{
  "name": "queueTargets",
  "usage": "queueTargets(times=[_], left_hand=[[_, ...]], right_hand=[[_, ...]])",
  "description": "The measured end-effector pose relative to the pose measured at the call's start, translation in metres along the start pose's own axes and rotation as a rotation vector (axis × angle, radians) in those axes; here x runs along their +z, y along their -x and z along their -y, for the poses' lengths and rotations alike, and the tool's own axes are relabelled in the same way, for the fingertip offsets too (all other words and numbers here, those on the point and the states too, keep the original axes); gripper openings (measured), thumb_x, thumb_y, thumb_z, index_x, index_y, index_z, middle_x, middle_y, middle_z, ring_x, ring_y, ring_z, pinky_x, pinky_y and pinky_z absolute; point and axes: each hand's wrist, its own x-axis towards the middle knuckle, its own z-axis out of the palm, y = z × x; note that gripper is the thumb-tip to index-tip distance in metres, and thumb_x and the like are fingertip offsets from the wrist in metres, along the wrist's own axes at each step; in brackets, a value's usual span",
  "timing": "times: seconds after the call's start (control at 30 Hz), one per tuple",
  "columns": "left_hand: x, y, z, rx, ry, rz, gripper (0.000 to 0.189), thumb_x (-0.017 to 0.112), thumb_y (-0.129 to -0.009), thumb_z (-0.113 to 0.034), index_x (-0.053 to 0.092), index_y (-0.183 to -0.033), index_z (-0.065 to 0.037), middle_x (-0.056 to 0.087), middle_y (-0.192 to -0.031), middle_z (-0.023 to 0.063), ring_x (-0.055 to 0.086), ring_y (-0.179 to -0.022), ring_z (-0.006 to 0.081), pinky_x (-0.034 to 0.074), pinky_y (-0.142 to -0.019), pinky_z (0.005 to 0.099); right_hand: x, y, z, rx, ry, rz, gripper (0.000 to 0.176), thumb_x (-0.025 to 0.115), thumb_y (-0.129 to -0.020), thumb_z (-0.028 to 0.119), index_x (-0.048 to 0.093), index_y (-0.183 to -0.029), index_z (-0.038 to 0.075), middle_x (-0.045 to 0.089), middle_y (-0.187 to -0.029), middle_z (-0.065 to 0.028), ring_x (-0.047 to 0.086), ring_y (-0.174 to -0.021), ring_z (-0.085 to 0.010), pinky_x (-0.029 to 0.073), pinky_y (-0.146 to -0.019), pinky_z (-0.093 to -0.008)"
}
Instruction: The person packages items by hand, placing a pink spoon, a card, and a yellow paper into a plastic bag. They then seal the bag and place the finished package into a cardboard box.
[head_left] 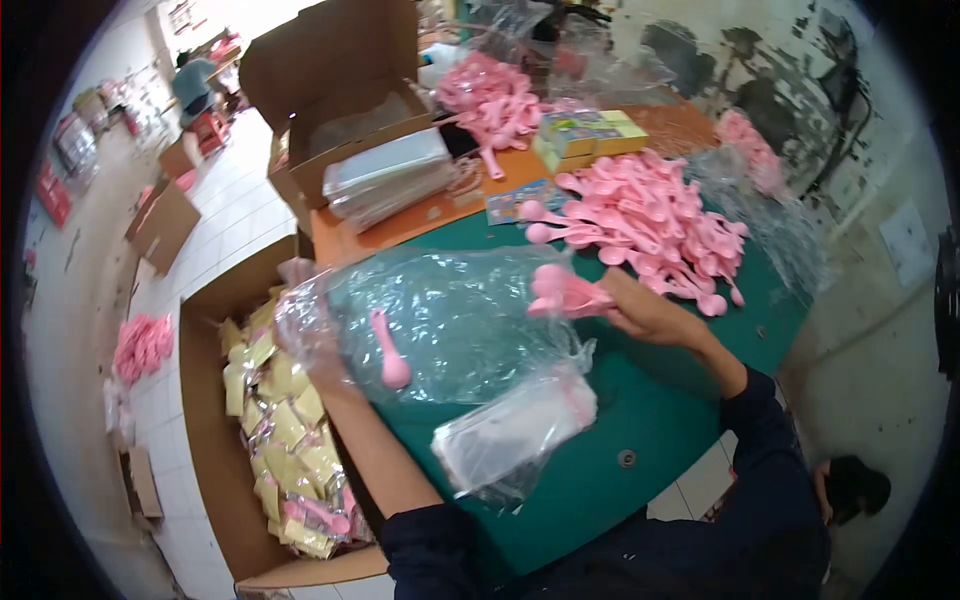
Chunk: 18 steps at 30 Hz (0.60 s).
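Note:
A large clear plastic bag [450,290] is spread over the green table top [640,400]. My left hand [312,325] grips the bag's left end, its fingers partly veiled by the film. One pink spoon [388,350] shows through the bag, close to that hand. In my right hand [648,308], closed at the bag's right side, is a small bunch of pink spoons [565,292] with the bowls pointing left. Just beyond it a big heap of pink spoons [655,215] covers the far right of the table. A stack of clear plastic sleeves [515,430] lies in front of the bag.
An open carton [210,420] on the left holds many small yellow-and-pink packets. Behind stand another open box [350,110], a stack of clear bags [390,175], a yellow box [585,138] and more pink spoons [490,95]. A person [192,82] sits far off.

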Motion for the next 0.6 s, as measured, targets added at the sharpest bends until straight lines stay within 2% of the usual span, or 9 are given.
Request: queueTargets(times=[0.07, 0.13, 0.2, 0.3, 0.4, 0.43, 0.47, 0.5, 0.6], left_hand=[[-0.002, -0.001, 0.023, 0.053, 0.008, -0.095, 0.029, 0.047, -0.088, -0.017, 0.059, -0.108, 0.000, 0.048, -0.126, 0.0169, 0.048, -0.114, 0.0269, 0.039, -0.096, 0.0378], [-0.004, 0.000, 0.045, 0.076, 0.114, -0.138, 0.028, 0.047, -0.088, -0.017, 0.060, -0.107, 0.000, 0.051, -0.122, 0.0158, 0.050, -0.110, 0.0268, 0.041, -0.093, 0.0379], [-0.007, 0.000, 0.060, 0.101, 0.106, -0.149, 0.026, 0.048, -0.088, -0.016, 0.060, -0.105, -0.001, 0.054, -0.117, 0.0147, 0.052, -0.105, 0.0267, 0.043, -0.089, 0.0380], [-0.009, 0.000, 0.076, 0.174, 0.028, -0.160, 0.024, 0.049, -0.088, -0.016, 0.060, -0.104, -0.001, 0.058, -0.110, 0.0129, 0.056, -0.098, 0.0265, 0.045, -0.084, 0.0381], [-0.015, -0.005, 0.078, 0.392, -0.286, -0.225, 0.025, 0.048, -0.088, -0.019, 0.060, -0.103, -0.003, 0.060, -0.107, 0.0130, 0.058, -0.095, 0.0267, 0.047, -0.083, 0.0389], [-0.017, -0.008, 0.072, 0.506, -0.464, -0.280, 0.027, 0.046, -0.089, -0.022, 0.060, -0.104, -0.005, 0.060, -0.108, 0.0143, 0.058, -0.097, 0.0270, 0.047, -0.085, 0.0396], [-0.010, -0.003, 0.046, 0.783, -1.211, -0.341, 0.035, 0.043, -0.091, -0.037, 0.063, -0.110, -0.015, 0.066, -0.096, 0.0073, 0.062, -0.084, 0.0246, 0.048, -0.075, 0.0390], [-0.003, 0.005, 0.031, 0.463, -0.838, -0.230, 0.031, 0.044, -0.089, -0.029, 0.059, -0.104, -0.006, 0.055, -0.114, 0.0153, 0.052, -0.104, 0.0286, 0.041, -0.089, 0.0441], [-0.006, 0.004, 0.046, -0.007, 0.334, -0.162, 0.040, 0.038, -0.090, -0.034, 0.056, -0.107, -0.002, 0.035, -0.139, 0.0222, 0.032, -0.131, 0.0321, 0.026, -0.108, 0.0504]], right_hand=[[-0.052, 0.038, -0.017, 0.121, -0.038, -0.001, 0.031, 0.048, -0.084, 0.007, 0.048, -0.114, 0.000, 0.047, -0.107, -0.0189, 0.047, -0.102, -0.0317, 0.037, -0.089, -0.0359], [-0.067, 0.061, -0.057, 0.307, 0.114, -0.132, 0.034, 0.050, -0.085, 0.012, 0.047, -0.117, 0.000, 0.049, -0.105, -0.0185, 0.047, -0.101, -0.0314, 0.037, -0.089, -0.0370], [-0.070, 0.067, -0.109, 0.305, 0.267, -0.386, 0.039, 0.054, -0.085, 0.016, 0.046, -0.119, 0.000, 0.050, -0.103, -0.0186, 0.048, -0.100, -0.0318, 0.038, -0.089, -0.0379], [-0.078, 0.042, -0.096, 0.472, 0.658, -0.528, 0.042, 0.058, -0.082, 0.014, 0.045, -0.118, -0.002, 0.052, -0.099, -0.0186, 0.050, -0.098, -0.0322, 0.039, -0.087, -0.0394], [-0.065, 0.016, -0.041, 0.377, 0.393, -0.344, 0.045, 0.059, -0.081, 0.009, 0.047, -0.123, 0.000, 0.052, -0.120, -0.0163, 0.053, -0.104, -0.0295, 0.041, -0.090, -0.0356], [-0.054, 0.002, -0.031, 0.226, 0.122, -0.049, 0.044, 0.059, -0.081, 0.007, 0.049, -0.124, 0.004, 0.051, -0.123, -0.0143, 0.054, -0.104, -0.0287, 0.042, -0.089, -0.0345], [-0.039, -0.012, -0.019, 0.073, -0.146, 0.252, 0.045, 0.058, -0.081, 0.005, 0.050, -0.125, 0.008, 0.051, -0.127, -0.0123, 0.056, -0.103, -0.0278, 0.044, -0.088, -0.0335], [-0.017, -0.028, -0.003, -0.044, -0.231, 0.274, 0.044, 0.060, -0.081, 0.011, 0.052, -0.124, 0.012, 0.052, -0.125, -0.0113, 0.055, -0.103, -0.0292, 0.044, -0.088, -0.0355], [0.051, -0.081, 0.022, -0.315, -0.224, 0.132, 0.047, 0.061, -0.082, 0.019, 0.049, -0.128, 0.019, 0.051, -0.126, -0.0102, 0.051, -0.112, -0.0299, 0.042, -0.094, -0.0386]])
